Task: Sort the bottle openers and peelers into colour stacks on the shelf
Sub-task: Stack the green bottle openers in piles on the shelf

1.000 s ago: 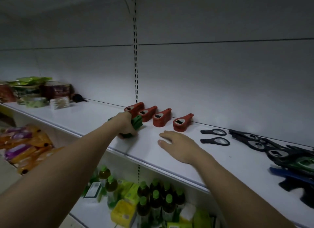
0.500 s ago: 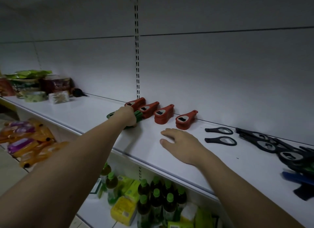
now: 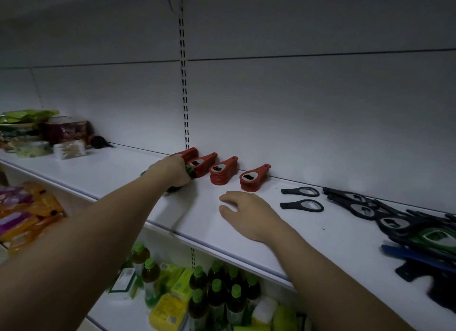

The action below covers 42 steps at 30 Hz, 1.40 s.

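Fingers of left hand curl round green openers (red stacks alongside); right hand flat, spread.

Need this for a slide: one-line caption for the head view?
Left hand grips green openers beside red stacks; right hand rests flat on shelf.

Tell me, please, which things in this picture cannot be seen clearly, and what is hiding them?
- Green items, head view: the left hand grips and covers them; their number is unclear.
- Leftmost red stack: its front is behind that hand.
- Dark pile of openers: cut off by the right edge, overlapping, dim; no count possible.
- Blurred black shape at lower right: unidentifiable.
- Right hand lies flat on the shelf.
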Each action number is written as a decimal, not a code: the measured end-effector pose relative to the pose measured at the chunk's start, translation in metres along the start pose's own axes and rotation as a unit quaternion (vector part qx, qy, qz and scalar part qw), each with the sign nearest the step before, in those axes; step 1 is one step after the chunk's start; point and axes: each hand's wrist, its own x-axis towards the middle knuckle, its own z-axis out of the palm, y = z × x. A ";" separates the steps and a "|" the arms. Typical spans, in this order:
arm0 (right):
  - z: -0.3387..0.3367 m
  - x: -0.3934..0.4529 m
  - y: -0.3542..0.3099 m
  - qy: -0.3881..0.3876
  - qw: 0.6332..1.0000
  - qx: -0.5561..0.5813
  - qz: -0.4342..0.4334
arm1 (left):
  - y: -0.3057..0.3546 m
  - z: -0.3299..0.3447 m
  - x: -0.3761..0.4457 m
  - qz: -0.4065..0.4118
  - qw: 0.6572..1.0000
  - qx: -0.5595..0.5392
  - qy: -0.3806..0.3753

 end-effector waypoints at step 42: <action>-0.261 -0.155 0.197 0.042 0.959 0.183 0.213 | 0.329 0.109 -0.073 0.452 0.822 -0.239 -0.248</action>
